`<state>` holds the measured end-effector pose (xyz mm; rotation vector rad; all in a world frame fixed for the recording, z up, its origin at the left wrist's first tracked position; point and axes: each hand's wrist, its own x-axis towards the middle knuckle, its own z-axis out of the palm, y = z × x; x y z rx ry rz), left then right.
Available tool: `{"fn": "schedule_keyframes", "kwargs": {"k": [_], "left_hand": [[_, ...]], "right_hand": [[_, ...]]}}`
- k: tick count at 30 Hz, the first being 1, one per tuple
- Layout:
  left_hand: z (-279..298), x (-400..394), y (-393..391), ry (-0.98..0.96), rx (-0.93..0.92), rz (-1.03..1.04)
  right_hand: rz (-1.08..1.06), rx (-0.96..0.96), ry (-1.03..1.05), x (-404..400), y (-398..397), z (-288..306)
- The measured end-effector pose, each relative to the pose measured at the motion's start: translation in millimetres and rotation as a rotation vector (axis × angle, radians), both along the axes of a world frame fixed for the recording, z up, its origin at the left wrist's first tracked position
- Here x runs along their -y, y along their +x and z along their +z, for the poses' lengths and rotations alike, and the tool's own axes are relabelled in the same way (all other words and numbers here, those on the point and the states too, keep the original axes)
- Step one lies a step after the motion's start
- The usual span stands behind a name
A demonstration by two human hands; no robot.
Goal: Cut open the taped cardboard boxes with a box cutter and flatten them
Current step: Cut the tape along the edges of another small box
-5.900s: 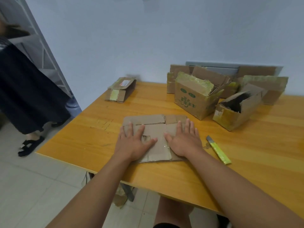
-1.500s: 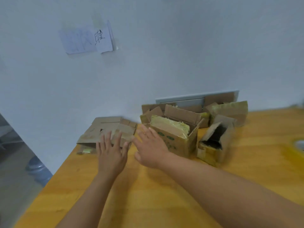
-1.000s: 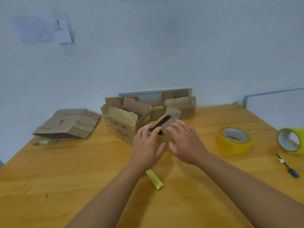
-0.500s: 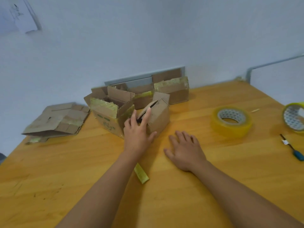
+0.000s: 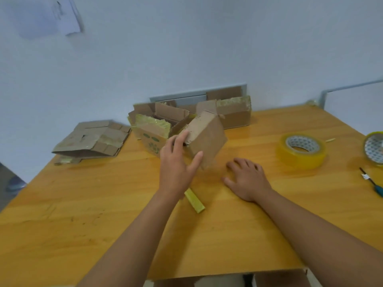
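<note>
My left hand [image 5: 176, 164] grips a small brown cardboard box [image 5: 207, 139], fingers over its open end and thumb under its side, holding it tilted above the wooden table [image 5: 103, 214]. To its right, my right hand [image 5: 246, 179] lies flat on the table with fingers spread, holding nothing. The yellow-green box cutter [image 5: 194, 200] lies on the table between my forearms, its far end hidden under my left wrist. Behind the held box stand a box with green print and yellow tape [image 5: 151, 133], an open box [image 5: 167, 112] and a taped box [image 5: 234, 112].
A stack of flattened cardboard [image 5: 93, 139] lies at the far left by the wall. A roll of yellow tape [image 5: 301, 151] sits at the right, a second roll [image 5: 375, 149] at the right edge, and a small blue-handled tool [image 5: 373, 185] near it.
My left hand has lifted and tipped the small box toward me, away from the other boxes. My right hand has stayed flat on the table. Earlier both hands pressed a box flat and moved it left.
</note>
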<state>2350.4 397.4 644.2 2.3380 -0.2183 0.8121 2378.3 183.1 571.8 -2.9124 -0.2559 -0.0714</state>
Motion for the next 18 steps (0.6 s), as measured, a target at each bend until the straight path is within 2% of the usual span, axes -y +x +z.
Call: {"fn": "schedule_keyframes", "kwargs": {"k": [4,6,8,10,12,18], "left_hand": [[-2,-55,-67,-0.273,-0.079,-0.017],[-12,-81,-98,-0.376,-0.145,-0.012],[-23,-102,-118,-0.459,-0.194,0.015],[-30,-119,-129,-0.545,-0.241,0.056],[-36,-130,-134,-0.613,-0.293,0.105],[-39,-138,-130,-0.706,-0.376,0.132]], "right_hand": [[-0.051,-0.03,-0.077,-3,1,0],[-0.068,0.08,-0.148,-13,-5,2],[0.011,0.162,-0.091,-36,-15,5],[0.136,0.103,0.072,-68,-29,7],[0.211,0.001,0.145,-97,-38,9],[0.309,-0.039,0.025,-110,-40,14]]}}
